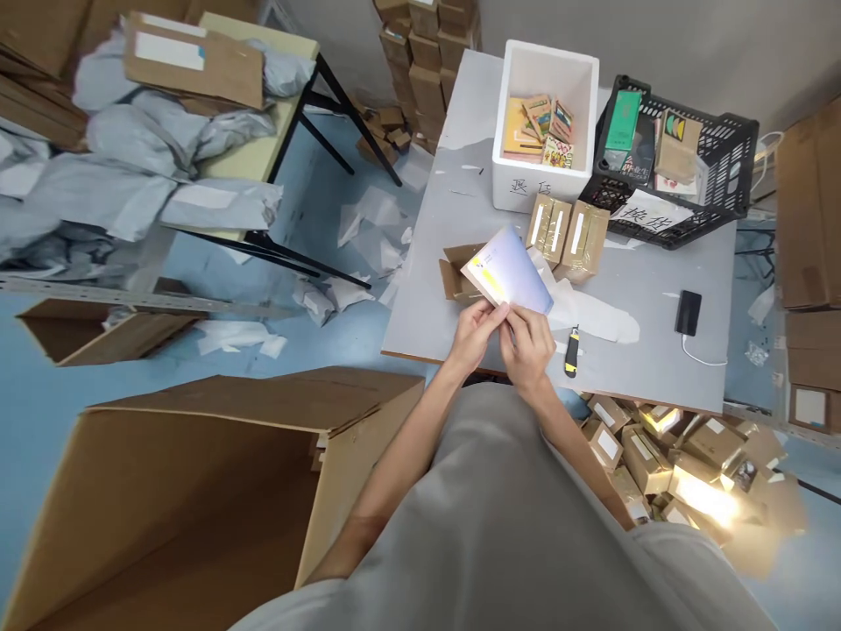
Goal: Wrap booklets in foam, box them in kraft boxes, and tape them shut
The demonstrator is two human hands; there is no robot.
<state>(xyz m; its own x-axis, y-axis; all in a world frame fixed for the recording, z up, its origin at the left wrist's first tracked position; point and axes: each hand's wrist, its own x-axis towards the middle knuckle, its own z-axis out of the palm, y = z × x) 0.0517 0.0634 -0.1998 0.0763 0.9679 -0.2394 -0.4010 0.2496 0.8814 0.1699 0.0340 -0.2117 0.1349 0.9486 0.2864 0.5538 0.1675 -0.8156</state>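
Observation:
Both hands meet at the near edge of a flat, pale blue-violet booklet (511, 270) with a yellow patch, held tilted above the grey table. My left hand (474, 335) pinches its lower left edge, thumb on top. My right hand (527, 343) grips the edge just beside it, fingers closed. Partly hidden behind the booklet is a small opened cardboard box (453, 276). Crumpled white paper (595, 314) lies to the right. A black and yellow box cutter (571, 352) rests near my right hand. Two taped cartons (582, 241) stand beyond.
At the table's back stand a white foam box (542, 184) and a black plastic crate (716, 175), both holding packs. A phone (688, 312) lies right. A large open carton (197, 491) is at my left; parcels (647, 460) pile below right. Grey mailing bags (98, 188) cover the left side.

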